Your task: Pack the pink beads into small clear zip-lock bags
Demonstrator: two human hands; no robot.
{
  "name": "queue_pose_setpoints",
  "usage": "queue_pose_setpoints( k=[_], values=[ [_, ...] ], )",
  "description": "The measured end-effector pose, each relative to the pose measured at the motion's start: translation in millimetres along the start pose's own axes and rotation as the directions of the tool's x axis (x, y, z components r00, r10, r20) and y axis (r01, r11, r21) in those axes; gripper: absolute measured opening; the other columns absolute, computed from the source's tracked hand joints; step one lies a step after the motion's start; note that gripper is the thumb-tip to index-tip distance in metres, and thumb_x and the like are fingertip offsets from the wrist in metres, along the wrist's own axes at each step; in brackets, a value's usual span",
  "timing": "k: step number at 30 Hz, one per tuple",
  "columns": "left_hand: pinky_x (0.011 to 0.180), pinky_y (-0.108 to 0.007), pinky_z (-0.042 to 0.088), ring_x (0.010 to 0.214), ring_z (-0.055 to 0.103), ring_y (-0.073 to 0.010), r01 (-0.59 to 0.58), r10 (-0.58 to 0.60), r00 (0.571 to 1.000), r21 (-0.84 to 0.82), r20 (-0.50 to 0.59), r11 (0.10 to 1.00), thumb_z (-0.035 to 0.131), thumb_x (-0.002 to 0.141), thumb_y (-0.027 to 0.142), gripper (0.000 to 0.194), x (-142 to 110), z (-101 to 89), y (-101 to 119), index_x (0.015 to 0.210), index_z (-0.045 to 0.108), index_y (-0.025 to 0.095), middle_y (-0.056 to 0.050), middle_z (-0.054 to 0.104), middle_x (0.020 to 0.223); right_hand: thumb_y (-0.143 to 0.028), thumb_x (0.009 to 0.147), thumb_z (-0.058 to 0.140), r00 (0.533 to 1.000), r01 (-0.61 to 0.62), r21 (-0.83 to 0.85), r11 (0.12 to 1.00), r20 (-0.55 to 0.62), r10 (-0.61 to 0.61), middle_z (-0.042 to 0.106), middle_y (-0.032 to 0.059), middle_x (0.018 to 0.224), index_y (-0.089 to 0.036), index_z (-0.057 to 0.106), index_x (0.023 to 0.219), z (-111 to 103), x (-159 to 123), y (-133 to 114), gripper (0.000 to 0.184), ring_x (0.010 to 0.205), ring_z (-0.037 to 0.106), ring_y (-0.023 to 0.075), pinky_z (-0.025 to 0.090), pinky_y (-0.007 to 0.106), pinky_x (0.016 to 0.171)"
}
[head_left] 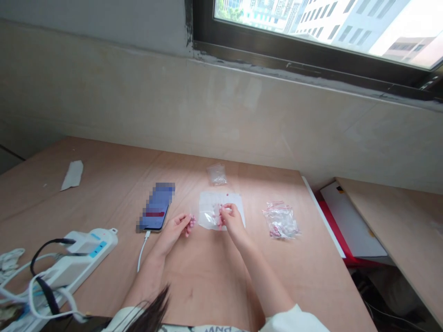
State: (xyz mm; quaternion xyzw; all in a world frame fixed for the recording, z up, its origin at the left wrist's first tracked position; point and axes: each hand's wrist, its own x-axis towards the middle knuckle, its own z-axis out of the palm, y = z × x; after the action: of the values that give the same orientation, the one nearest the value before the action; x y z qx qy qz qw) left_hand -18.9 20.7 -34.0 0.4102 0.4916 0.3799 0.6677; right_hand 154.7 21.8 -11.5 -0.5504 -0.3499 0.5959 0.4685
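My left hand [173, 231] is closed on a small cluster of pink beads [191, 223], which shows at its fingertips. Over a white sheet of paper [204, 199], my right hand [233, 219] is pinched. Something small and pinkish shows at its fingertips; whether it is a bead or part of a fingertip, I cannot tell. A small clear plastic bag [209, 216] lies on the paper beside the right fingers. One tiny reddish bead [227, 194] rests near the paper's far edge.
To the right lie clear zip bags [282, 220] with pinkish beads inside. Another clear bag [217, 175] lies behind the paper. A phone [157, 207] with a charging cable [141, 251] is at left, near a power strip [93, 251] with cords. A torn paper piece [72, 175] lies far left.
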Motion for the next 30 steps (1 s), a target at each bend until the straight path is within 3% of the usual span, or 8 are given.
queue_pose_setpoints(
  k=[2, 5, 11, 16, 22, 30],
  values=[
    [0.041, -0.017, 0.035, 0.045, 0.044, -0.0056, 0.002, -0.002, 0.997, 0.0, -0.076, 1.0, 0.059, 0.063, 0.044, 0.034, 3.3, -1.8, -2.7, 0.072, 0.056, 0.011, 0.004, 0.049, 0.054, -0.038, 0.072, 0.044, 0.997, -0.002, -0.014, 1.0, -0.071, 0.001, 0.052, -0.0028, 0.061, -0.02, 0.039, 0.076, -3.7, 3.3, 11.3, 0.019, 0.041, 0.045, 0.0076, 0.037, 0.021, 0.038],
    [0.041, -0.018, 0.037, 0.044, 0.045, -0.0061, 0.016, -0.012, 0.99, 0.025, -0.144, 1.0, 0.062, 0.058, 0.044, 0.035, 6.3, -2.8, -4.6, 0.068, 0.056, 0.011, 0.004, 0.05, 0.05, -0.04, 0.069, 0.048, 0.999, -0.014, -0.13, 0.991, -0.033, 0.01, 0.051, -0.0011, 0.066, -0.019, 0.042, 0.072, -7.4, 1.6, 23.4, 0.022, 0.046, 0.047, 0.0083, 0.035, 0.02, 0.037],
    [0.046, -0.019, 0.04, 0.044, 0.049, -0.0072, 0.063, -0.059, 0.986, 0.022, -0.159, 0.998, 0.065, 0.055, 0.041, 0.034, 4.5, -3.1, -1.0, 0.07, 0.054, 0.012, 0.004, 0.055, 0.049, -0.029, 0.068, 0.048, 0.998, 0.014, -0.307, 0.952, -0.061, -0.035, 0.043, -0.0046, 0.052, -0.018, 0.045, 0.061, -10.5, 2.2, 38.2, 0.014, 0.042, 0.039, 0.007, 0.029, 0.019, 0.038],
    [0.048, -0.019, 0.041, 0.046, 0.05, -0.0074, 0.051, -0.042, 0.987, 0.051, -0.153, 0.997, 0.067, 0.054, 0.037, 0.031, 2.4, -3.4, 6.2, 0.07, 0.054, 0.013, 0.005, 0.055, 0.05, -0.03, 0.067, 0.048, 0.999, 0.011, -0.264, 0.964, -0.047, -0.024, 0.043, -0.0059, 0.048, -0.018, 0.045, 0.059, -15.0, 8.3, 45.7, 0.015, 0.039, 0.037, 0.0062, 0.029, 0.019, 0.038],
    [0.048, -0.019, 0.04, 0.043, 0.048, -0.0064, -0.014, 0.03, 0.995, 0.161, -0.098, 0.987, 0.062, 0.061, 0.037, 0.027, 6.7, 1.3, 19.1, 0.071, 0.052, 0.014, 0.006, 0.052, 0.049, -0.032, 0.065, 0.049, 0.997, -0.083, -0.157, 0.984, -0.015, 0.082, 0.046, -0.0061, 0.049, -0.018, 0.042, 0.06, -15.7, 6.1, 34.7, 0.016, 0.033, 0.036, 0.005, 0.026, 0.018, 0.03],
    [0.046, -0.02, 0.04, 0.043, 0.047, -0.0065, -0.046, 0.059, 0.997, 0.258, -0.041, 0.965, 0.062, 0.061, 0.038, 0.027, 12.9, 9.9, 35.8, 0.07, 0.052, 0.014, 0.006, 0.051, 0.051, -0.032, 0.063, 0.05, 0.994, -0.106, -0.088, 0.99, -0.018, 0.104, 0.049, -0.0058, 0.052, -0.017, 0.042, 0.062, -17.3, 9.7, 36.7, 0.017, 0.031, 0.038, 0.0039, 0.026, 0.016, 0.026]
  ],
)
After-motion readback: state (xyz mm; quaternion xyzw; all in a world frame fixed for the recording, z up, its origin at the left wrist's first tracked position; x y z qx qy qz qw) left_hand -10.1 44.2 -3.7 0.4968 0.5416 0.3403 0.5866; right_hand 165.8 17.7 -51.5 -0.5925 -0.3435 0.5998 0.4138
